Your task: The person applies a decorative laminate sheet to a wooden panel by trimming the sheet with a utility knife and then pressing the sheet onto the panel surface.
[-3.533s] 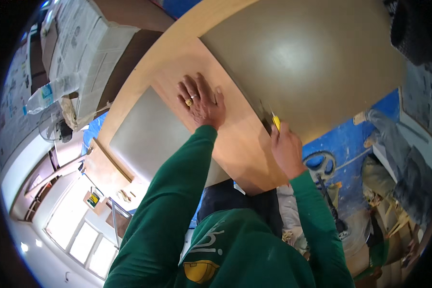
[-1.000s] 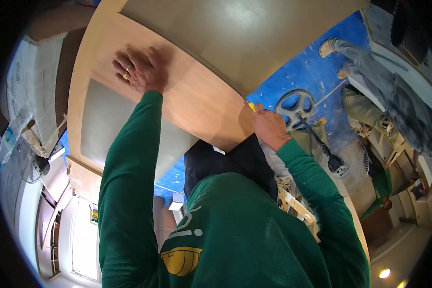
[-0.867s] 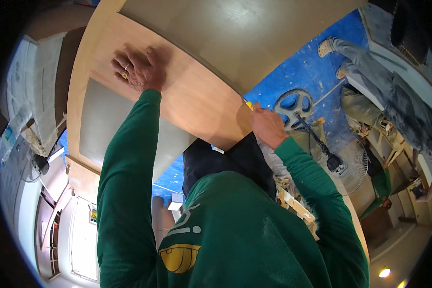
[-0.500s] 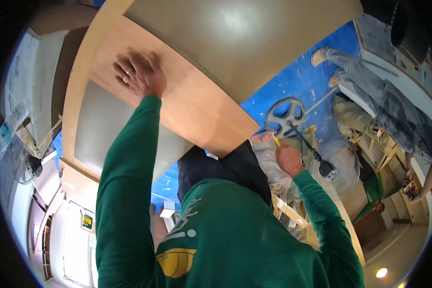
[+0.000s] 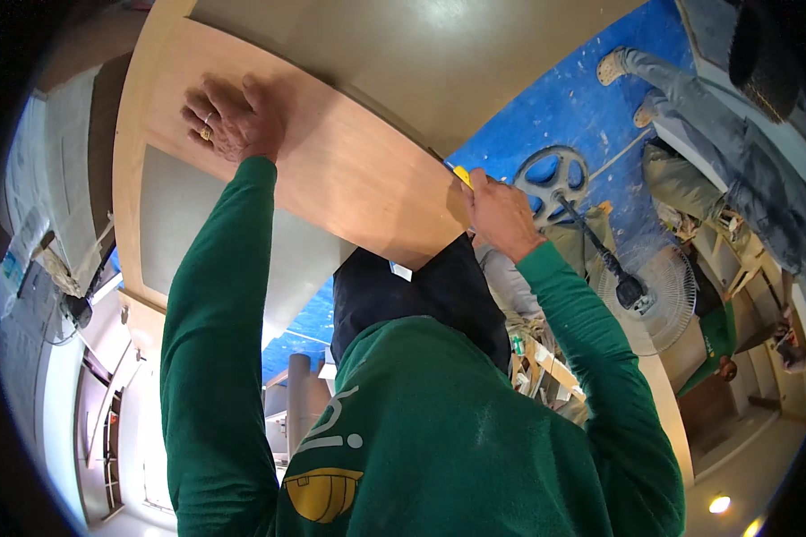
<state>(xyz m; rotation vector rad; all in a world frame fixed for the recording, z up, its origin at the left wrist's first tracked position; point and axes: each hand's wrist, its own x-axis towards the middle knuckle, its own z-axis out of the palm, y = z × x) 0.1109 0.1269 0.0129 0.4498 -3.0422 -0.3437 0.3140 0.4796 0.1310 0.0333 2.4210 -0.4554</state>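
Note:
A light wood-toned panel point(image 5: 349, 170) lies slantwise across a larger grey-brown board point(image 5: 421, 63) with a pale curved wooden edge. My left hand point(image 5: 233, 118) is pressed flat on the panel's upper left part, fingers spread, a ring on one finger. My right hand point(image 5: 503, 215) grips a slim yellow tool, seemingly a utility knife point(image 5: 461, 175). Its thin tip reaches the panel's long far edge, near the right end; whether it touches is too small to tell.
Right of my right hand, a pedestal fan point(image 5: 645, 295) stands with its wheel-shaped base point(image 5: 551, 179) over a blue floor covering point(image 5: 528, 116). Another person's legs point(image 5: 690, 112) are at the far right. A second grey surface point(image 5: 206, 215) lies left of the panel.
My right hand has moved up and left, bringing the yellow knife from beside the panel's corner to its far edge. My left hand stays flat on the panel; the whole view has shifted slightly.

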